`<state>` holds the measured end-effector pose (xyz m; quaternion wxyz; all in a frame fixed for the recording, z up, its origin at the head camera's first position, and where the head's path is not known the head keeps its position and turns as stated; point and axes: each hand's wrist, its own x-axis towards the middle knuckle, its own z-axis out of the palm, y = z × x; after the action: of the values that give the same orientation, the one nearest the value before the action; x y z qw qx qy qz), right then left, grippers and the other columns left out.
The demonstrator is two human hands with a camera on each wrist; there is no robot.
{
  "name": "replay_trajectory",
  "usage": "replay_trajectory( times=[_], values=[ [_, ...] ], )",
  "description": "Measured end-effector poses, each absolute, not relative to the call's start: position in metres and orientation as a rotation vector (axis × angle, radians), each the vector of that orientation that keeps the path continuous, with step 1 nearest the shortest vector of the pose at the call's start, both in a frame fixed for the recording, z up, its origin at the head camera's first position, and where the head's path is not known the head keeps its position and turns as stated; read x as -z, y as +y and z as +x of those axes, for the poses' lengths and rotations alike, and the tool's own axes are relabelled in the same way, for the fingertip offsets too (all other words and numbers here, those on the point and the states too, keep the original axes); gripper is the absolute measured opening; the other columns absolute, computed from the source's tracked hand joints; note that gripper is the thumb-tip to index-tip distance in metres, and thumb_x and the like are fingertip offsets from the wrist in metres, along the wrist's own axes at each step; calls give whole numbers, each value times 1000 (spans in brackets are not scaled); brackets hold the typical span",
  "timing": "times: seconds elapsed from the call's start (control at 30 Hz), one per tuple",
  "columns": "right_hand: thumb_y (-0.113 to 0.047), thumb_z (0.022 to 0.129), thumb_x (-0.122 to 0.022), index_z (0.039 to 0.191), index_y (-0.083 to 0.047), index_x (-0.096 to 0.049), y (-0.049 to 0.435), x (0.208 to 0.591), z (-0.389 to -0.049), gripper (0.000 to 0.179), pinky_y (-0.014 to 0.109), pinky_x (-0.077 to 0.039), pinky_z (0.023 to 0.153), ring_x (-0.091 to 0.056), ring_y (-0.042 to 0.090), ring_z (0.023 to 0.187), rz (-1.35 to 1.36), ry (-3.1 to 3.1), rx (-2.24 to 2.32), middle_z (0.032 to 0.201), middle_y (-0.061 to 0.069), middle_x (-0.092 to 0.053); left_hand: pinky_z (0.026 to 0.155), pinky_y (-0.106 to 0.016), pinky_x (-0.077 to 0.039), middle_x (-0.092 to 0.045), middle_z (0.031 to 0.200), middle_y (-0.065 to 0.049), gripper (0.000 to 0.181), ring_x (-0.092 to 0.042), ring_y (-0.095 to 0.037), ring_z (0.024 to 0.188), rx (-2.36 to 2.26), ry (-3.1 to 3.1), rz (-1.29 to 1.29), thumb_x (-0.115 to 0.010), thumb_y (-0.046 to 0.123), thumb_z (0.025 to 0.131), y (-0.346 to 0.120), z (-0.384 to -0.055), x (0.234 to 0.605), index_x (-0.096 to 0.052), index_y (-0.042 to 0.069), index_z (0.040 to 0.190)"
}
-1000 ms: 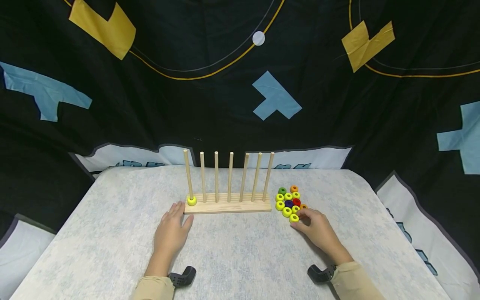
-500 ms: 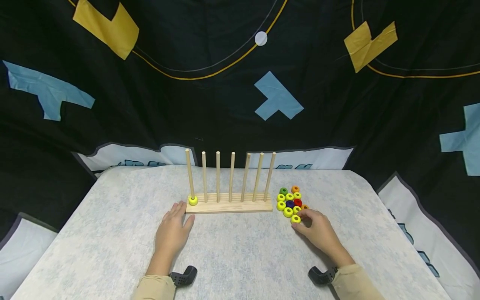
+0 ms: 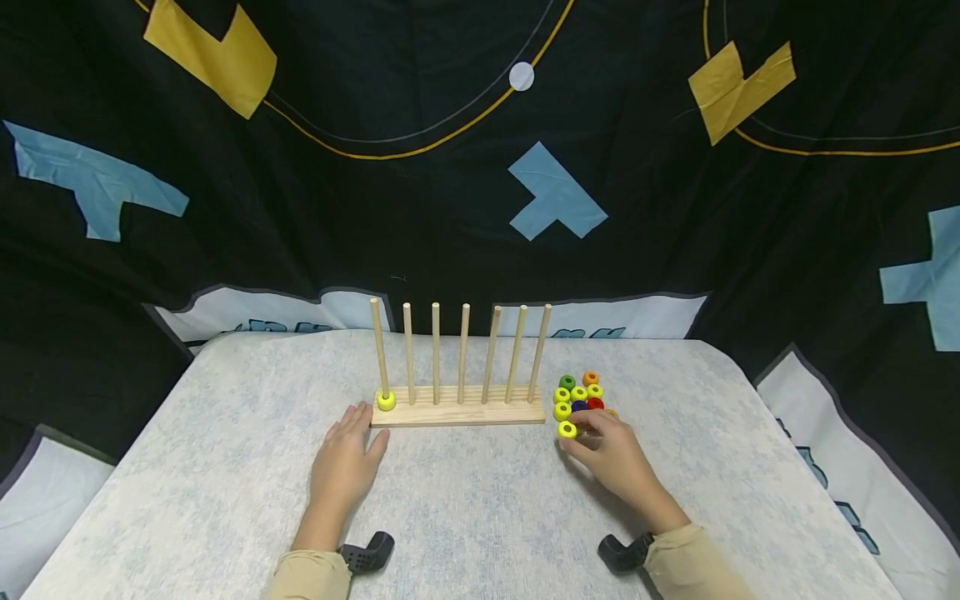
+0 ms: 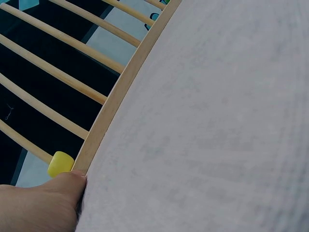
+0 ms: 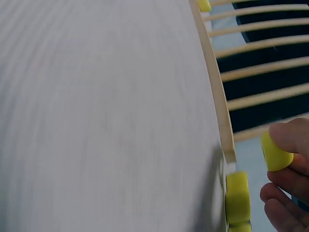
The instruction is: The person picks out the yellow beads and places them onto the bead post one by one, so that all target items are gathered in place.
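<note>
My right hand [image 3: 618, 462] pinches a yellow bead [image 3: 564, 434] between thumb and fingers, just in front of the loose bead cluster. In the right wrist view that bead [image 5: 277, 155] looks lifted clear of the table. A wooden peg rack [image 3: 457, 414] with several upright pegs stands at the middle. One yellow bead [image 3: 386, 403] sits at the foot of its leftmost peg. My left hand [image 3: 343, 467] lies on the table with fingers extended, touching the left end of the rack's base; its thumb [image 4: 67, 186] shows in the left wrist view.
Right of the rack lie loose beads: several yellow [image 3: 562, 412], a green [image 3: 567, 382], an orange [image 3: 591, 378], a blue [image 3: 579, 406] and a red [image 3: 596, 403]. My right hand hides some. A dark patterned cloth [image 3: 375, 217] hangs behind the table [image 3: 465, 517].
The right hand has moved left and slightly up from the cluster's front, carrying the yellow bead with it. The left hand and rack stay in place.
</note>
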<state>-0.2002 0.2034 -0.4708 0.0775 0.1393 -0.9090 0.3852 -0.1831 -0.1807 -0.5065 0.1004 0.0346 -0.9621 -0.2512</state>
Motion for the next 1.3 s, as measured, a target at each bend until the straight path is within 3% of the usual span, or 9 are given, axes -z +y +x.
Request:
replay_trajectory(
  times=[0.27, 0.63, 0.93, 1.17, 1.3],
  values=[
    [-19, 84, -81, 111, -15, -70, 171, 470, -199, 30, 33, -60, 85, -66, 16, 101, 537, -2730, -1161, 105, -5, -68, 124, -52, -22, -38, 156, -21, 61, -30, -38, 149, 750, -2834, 93, -55, 33, 101, -181, -183, 506, -40, -4, 148],
    [-20, 86, -79, 116, -13, -70, 121, 455, -209, 32, 37, -60, 90, -66, 16, 101, 757, -2649, -1291, 108, -5, -69, 124, -52, -22, -38, 156, -21, 61, -31, -38, 148, 752, -2827, 104, -56, 33, 101, -181, -182, 506, -40, -4, 148],
    [-23, 88, -77, 116, -14, -71, 94, 430, -221, 30, 30, -58, 92, -66, 12, 101, 833, -2576, -1288, 106, -6, -69, 124, -52, -22, -39, 156, -21, 61, -31, -38, 149, 756, -2826, 91, -56, 32, 101, -179, -183, 506, -40, -5, 148],
    [-21, 89, -76, 117, -11, -70, 82, 406, -225, 30, 30, -58, 91, -66, 22, 99, 878, -2471, -1337, 106, -3, -69, 124, -52, -22, -39, 156, -21, 62, -31, -38, 148, 739, -2829, 93, -56, 32, 101, -179, -183, 506, -40, -5, 148],
    [-19, 89, -75, 118, -10, -69, 76, 393, -227, 30, 29, -58, 90, -65, 17, 99, 922, -2396, -1330, 109, -2, -69, 124, -52, -22, -38, 156, -20, 62, -31, -38, 149, 737, -2836, 102, -55, 33, 101, -179, -183, 506, -40, -4, 148]
  ],
)
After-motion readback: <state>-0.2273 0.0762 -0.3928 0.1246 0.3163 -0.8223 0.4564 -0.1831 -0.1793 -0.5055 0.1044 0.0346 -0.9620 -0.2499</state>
